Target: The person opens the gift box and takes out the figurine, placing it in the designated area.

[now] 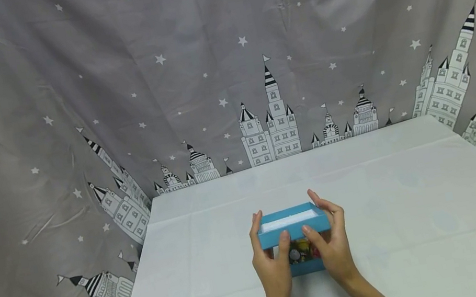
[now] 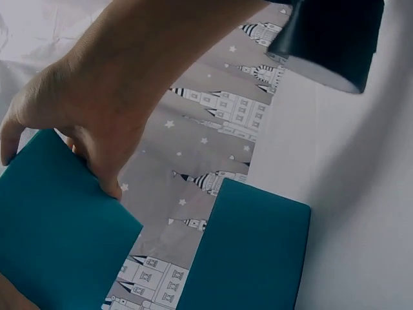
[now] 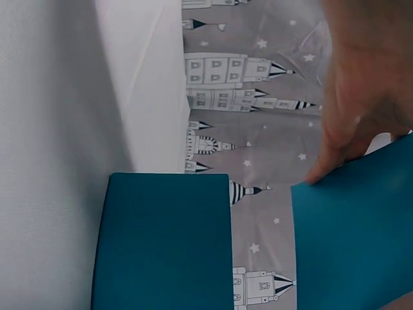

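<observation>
Both hands hold a shallow blue box part point(image 1: 291, 233), perhaps a lid, with a white area inside its rim. My left hand point(image 1: 272, 270) grips its left end, thumb on the near side. My right hand point(image 1: 336, 248) grips the right end the same way. Under it stands a blue box point(image 1: 307, 267) with colourful small contents point(image 1: 303, 251), too covered to identify. In the left wrist view the held part point(image 2: 58, 219) is apart from the lower box point(image 2: 251, 245). The right wrist view shows a gap between the held part point(image 3: 355, 226) and the box point(image 3: 168, 239) too.
A white cloth covers the table point(image 1: 205, 260) around the box. Behind and to the left hangs a grey curtain point(image 1: 192, 103) printed with castles and stars. A dark device point(image 2: 329, 39) shows at the top of the left wrist view.
</observation>
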`<action>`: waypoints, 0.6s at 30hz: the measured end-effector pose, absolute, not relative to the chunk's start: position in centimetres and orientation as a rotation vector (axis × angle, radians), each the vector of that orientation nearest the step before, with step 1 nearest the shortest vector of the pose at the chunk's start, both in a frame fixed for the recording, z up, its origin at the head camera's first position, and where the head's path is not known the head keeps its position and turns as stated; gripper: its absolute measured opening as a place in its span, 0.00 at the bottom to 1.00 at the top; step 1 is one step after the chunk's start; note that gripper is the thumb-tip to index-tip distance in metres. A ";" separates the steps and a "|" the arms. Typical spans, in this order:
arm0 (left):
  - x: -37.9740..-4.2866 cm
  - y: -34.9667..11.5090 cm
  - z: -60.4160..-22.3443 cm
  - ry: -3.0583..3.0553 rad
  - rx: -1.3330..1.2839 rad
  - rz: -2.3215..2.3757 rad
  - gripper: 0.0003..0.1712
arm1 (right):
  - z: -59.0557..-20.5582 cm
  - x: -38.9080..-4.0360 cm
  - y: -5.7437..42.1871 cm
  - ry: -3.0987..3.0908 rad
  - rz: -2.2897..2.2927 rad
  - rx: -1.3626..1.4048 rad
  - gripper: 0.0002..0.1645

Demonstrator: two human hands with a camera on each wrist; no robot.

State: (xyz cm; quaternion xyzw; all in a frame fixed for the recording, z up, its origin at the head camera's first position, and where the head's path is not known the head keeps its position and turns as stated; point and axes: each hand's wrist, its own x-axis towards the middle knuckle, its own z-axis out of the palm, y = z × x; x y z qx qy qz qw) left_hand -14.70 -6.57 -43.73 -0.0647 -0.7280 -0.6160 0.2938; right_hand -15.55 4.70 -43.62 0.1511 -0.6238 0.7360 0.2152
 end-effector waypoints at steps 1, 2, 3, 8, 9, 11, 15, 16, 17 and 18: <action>-14.7 -6.6 -43.7 -1.940 -0.177 -1.633 0.32 | -43.6 -15.6 4.7 -1.757 2.026 0.409 0.34; -14.7 -6.6 -43.7 -1.945 -0.181 -1.622 0.32 | -43.6 -15.6 4.7 -1.778 2.015 0.401 0.35; -14.7 -6.7 -43.7 -1.947 -0.189 -1.616 0.33 | -43.6 -15.6 4.8 -1.800 2.008 0.396 0.37; -14.8 -7.2 -43.9 -1.958 -0.239 -1.591 0.34 | -43.4 -15.5 4.8 -1.873 2.030 0.388 0.41; -14.9 -7.4 -44.0 -1.959 -0.250 -1.586 0.35 | -43.4 -15.5 4.8 -1.891 2.034 0.386 0.41; -15.0 -7.7 -44.1 -1.964 -0.277 -1.569 0.35 | -43.3 -15.5 4.8 -1.927 2.047 0.383 0.42; -15.3 -8.6 -44.5 -1.954 -0.329 -1.547 0.36 | -43.4 -15.5 4.5 -1.992 2.081 0.411 0.44; -15.3 -8.9 -44.6 -1.950 -0.339 -1.547 0.37 | -43.5 -15.5 4.4 -2.015 2.088 0.416 0.44; -15.4 -9.3 -44.7 -1.946 -0.346 -1.550 0.37 | -43.5 -15.5 4.3 -2.032 2.102 0.422 0.44; -15.4 -9.6 -44.8 -1.944 -0.350 -1.552 0.37 | -43.6 -15.5 4.1 -2.054 2.107 0.423 0.44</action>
